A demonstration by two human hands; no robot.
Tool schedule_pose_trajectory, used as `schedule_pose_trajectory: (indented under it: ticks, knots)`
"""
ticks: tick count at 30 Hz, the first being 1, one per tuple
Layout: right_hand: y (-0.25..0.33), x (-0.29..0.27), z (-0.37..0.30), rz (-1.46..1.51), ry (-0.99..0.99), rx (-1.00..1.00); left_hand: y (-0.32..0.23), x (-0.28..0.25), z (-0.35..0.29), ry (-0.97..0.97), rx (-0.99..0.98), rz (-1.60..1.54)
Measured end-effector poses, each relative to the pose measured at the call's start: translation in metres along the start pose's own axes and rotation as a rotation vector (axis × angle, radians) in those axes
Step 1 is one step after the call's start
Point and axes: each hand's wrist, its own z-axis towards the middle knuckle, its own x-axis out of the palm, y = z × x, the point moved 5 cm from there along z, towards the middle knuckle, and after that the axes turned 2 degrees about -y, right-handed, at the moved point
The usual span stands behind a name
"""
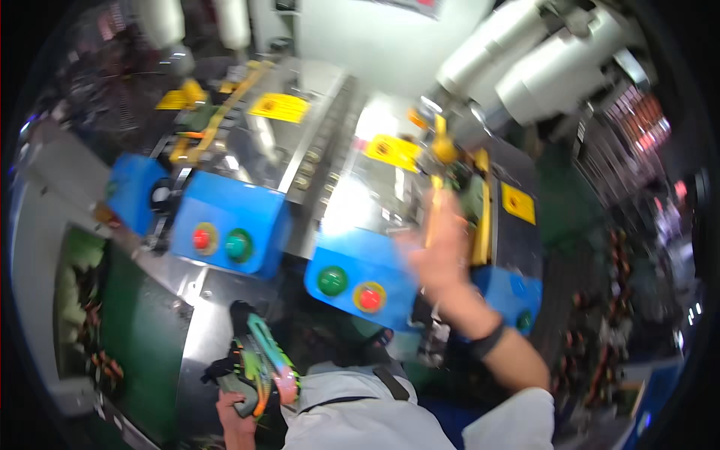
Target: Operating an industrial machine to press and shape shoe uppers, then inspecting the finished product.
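Observation:
At the lower left, my left hand (236,406) is closed around a multicoloured shoe upper (264,358) in black, green, orange and pink; blur hides its finer shape, and there may be more than one piece. My right hand (442,251) reaches over the right machine (360,259), in front of its yellow-edged work slot (481,217). Its thumb stands away from the stretched fingers, which are smeared by motion. I make out nothing gripped in it. A dark band circles that wrist.
A similar blue-fronted machine (229,202) stands to the left. Both fronts carry a red and a green button. Thick white cylinders (551,64) slope over the right machine. Racks with dark and orange pieces (611,322) stand at far right; a green-lined bin (82,300) is at left.

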Motion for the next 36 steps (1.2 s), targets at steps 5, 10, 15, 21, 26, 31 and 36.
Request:
schedule_pose_trajectory:
  ticks: [5, 10, 15, 21, 26, 31, 36]
  knots:
    - [0.099, 0.160, -0.037, -0.298, 0.177, -0.296, -0.015, -0.009, 0.022, 0.168, -0.174, -0.012]
    - [0.099, 0.162, -0.049, -0.054, 0.163, -0.196, -0.003, -0.060, 0.039, 0.080, -0.053, -0.085]
    - [0.162, 0.203, -0.178, 0.638, 0.446, -0.422, -0.009, -0.075, -0.035, -0.171, 0.114, -0.135]
    - [0.167, 0.228, -0.270, 0.720, 0.936, -0.051, 0.006, -0.136, -0.038, -0.489, 0.338, 0.136]
    - [0.170, 0.278, -0.301, 0.803, 1.335, 0.285, -0.009, -0.181, 0.005, -0.340, 0.246, 0.447]
    - [0.285, 0.306, -0.399, 0.574, 1.369, 0.253, -0.017, -0.295, -0.090, -1.009, 0.760, 0.621]
    - [0.322, 0.356, -0.418, 0.847, 1.106, 0.344, -0.013, -0.441, -0.056, -1.053, 0.198, 0.092]
